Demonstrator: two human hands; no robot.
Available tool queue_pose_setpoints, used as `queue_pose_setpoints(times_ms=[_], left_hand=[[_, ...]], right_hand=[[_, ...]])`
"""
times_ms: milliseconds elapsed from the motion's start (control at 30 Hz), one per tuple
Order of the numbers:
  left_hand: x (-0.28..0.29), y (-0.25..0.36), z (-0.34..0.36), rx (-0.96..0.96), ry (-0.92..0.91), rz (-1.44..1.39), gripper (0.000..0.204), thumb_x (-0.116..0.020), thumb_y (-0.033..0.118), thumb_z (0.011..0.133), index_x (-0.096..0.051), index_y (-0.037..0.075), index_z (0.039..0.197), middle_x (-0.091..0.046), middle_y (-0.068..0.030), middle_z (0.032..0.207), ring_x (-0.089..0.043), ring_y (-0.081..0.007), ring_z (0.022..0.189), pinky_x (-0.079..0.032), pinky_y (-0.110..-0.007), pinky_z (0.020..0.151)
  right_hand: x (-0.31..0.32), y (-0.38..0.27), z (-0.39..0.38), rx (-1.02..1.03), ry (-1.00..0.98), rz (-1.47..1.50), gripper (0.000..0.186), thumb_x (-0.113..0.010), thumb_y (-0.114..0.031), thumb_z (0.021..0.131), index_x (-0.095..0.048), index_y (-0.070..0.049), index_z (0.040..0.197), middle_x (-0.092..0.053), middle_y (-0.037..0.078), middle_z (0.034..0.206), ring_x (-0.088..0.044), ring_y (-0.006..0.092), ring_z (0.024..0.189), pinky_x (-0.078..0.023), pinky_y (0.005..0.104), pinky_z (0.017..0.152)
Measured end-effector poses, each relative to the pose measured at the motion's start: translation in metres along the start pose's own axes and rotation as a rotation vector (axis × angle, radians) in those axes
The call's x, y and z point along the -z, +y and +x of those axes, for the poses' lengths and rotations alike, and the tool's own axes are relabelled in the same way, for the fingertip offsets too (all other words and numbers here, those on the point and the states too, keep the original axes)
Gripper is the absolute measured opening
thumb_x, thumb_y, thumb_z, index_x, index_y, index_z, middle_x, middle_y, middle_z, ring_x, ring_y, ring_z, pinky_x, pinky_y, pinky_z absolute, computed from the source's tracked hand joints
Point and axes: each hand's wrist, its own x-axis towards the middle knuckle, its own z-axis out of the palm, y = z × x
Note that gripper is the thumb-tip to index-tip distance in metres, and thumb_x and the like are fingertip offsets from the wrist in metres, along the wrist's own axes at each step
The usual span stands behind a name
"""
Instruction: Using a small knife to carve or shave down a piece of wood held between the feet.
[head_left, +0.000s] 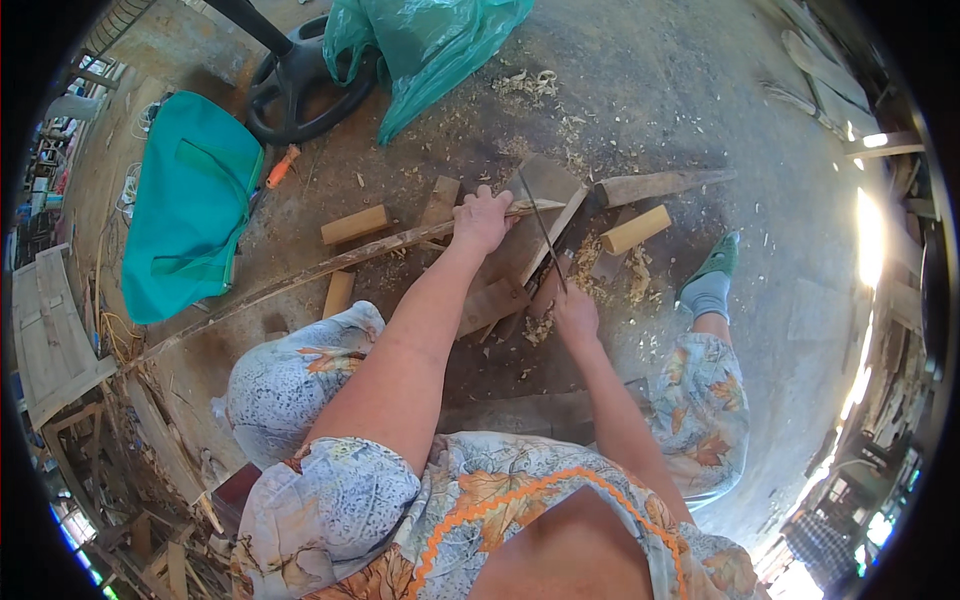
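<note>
My left hand point(483, 218) presses down with curled fingers on a long, thin wooden strip point(335, 262), near its far end. The strip runs from the lower left up to a wooden block point(553, 180), where its tip rests. In my right hand point(577, 316) is a long tool with a narrow dark blade point(541, 228), seen edge-on; its handle is hidden in my fist. The blade slants up and left across the strip, just right of my left hand. Whether it cuts into the wood, I cannot tell.
Wood pieces point(637, 230) and shavings point(640, 275) lie around the block. At the upper left are a teal bag point(190, 205), an orange-handled tool point(283, 167), a black wheel-shaped base point(265, 105) and a green plastic bag point(430, 50). My slippered foot point(712, 270) stands to the right.
</note>
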Motion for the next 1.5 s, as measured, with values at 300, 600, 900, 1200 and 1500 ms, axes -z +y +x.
queue_pose_setpoints(times_ms=[300, 600, 900, 1200, 1500], left_hand=[[-0.004, -0.006, 0.003, -0.033, 0.002, -0.016, 0.035, -0.06, 0.035, 0.082, -0.048, 0.017, 0.111, -0.046, -0.0164, 0.106, -0.053, -0.0383, 0.097, -0.046, -0.049, 0.081], [0.0, 0.006, 0.004, -0.047, 0.013, -0.003, 0.036, -0.059, 0.037, 0.083, -0.049, 0.016, 0.11, -0.047, -0.017, 0.106, -0.053, -0.0372, 0.097, -0.046, -0.048, 0.081], [0.005, 0.001, -0.001, -0.012, -0.031, -0.008, 0.037, -0.059, 0.037, 0.083, -0.048, 0.017, 0.112, -0.046, -0.0175, 0.109, -0.052, -0.0382, 0.099, -0.045, -0.049, 0.081], [-0.001, -0.006, 0.0, -0.017, -0.042, -0.017, 0.036, -0.058, 0.037, 0.084, -0.048, 0.016, 0.11, -0.046, -0.0176, 0.109, -0.052, -0.0382, 0.099, -0.045, -0.049, 0.082], [0.003, 0.007, 0.0, -0.026, -0.017, -0.005, 0.036, -0.059, 0.038, 0.083, -0.048, 0.015, 0.109, -0.046, -0.0178, 0.107, -0.052, -0.0385, 0.099, -0.046, -0.049, 0.081]], right_hand=[[-0.023, 0.009, 0.018, 0.28, 0.079, -0.143, 0.03, -0.042, -0.032, 0.09, -0.054, -0.006, 0.098, -0.062, 0.023, 0.088, -0.059, 0.0438, 0.083, -0.046, 0.052, 0.073], [-0.011, -0.01, 0.056, 0.095, 0.123, -0.057, 0.029, -0.042, -0.032, 0.091, -0.055, -0.007, 0.095, -0.062, 0.025, 0.079, -0.059, 0.0443, 0.08, -0.045, 0.0536, 0.071], [-0.02, 0.009, -0.009, 0.034, 0.074, 0.029, 0.029, -0.043, -0.031, 0.09, -0.057, -0.005, 0.089, -0.062, 0.024, 0.079, -0.06, 0.0431, 0.078, -0.046, 0.0524, 0.07], [-0.02, -0.004, 0.012, 0.113, 0.054, 0.07, 0.027, -0.043, -0.028, 0.089, -0.058, -0.006, 0.093, -0.061, 0.024, 0.087, -0.058, 0.0432, 0.083, -0.045, 0.0524, 0.073], [-0.015, -0.01, 0.049, 0.12, 0.134, -0.001, 0.027, -0.044, -0.03, 0.09, -0.057, -0.006, 0.091, -0.061, 0.025, 0.08, -0.059, 0.0442, 0.08, -0.045, 0.0533, 0.071]])
